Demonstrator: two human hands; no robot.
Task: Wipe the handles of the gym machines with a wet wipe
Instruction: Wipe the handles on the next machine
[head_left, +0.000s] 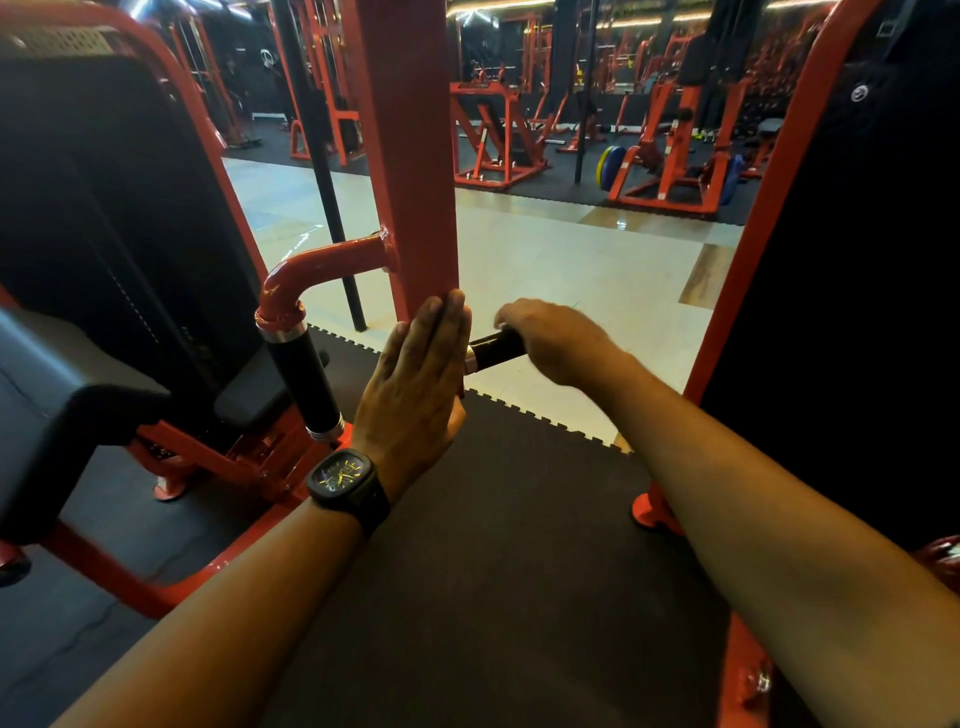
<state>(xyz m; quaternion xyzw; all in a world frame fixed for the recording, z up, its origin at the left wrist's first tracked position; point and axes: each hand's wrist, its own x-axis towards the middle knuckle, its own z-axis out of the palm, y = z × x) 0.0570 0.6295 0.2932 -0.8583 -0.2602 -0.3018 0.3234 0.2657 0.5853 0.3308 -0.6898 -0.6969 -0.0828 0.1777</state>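
A red machine arm (410, 156) hangs down the middle of the view. Two black handles branch from it. The right handle (493, 351) sticks out horizontally, and my right hand (556, 340) curls over its outer end. A sliver of white shows under my fingers near the handle's top; I cannot tell whether it is the wipe. My left hand (415, 384), with a black watch (347, 483) on the wrist, lies flat with straight fingers against the lower end of the red arm. The left handle (306, 384) points down on a curved red tube and nothing touches it.
A black padded seat (67, 395) and its backrest (104, 208) stand to the left. Another black pad in a red frame (852, 260) stands to the right. A black rubber mat (493, 545) lies underfoot, tiled floor (571, 270) beyond. Several red machines fill the background.
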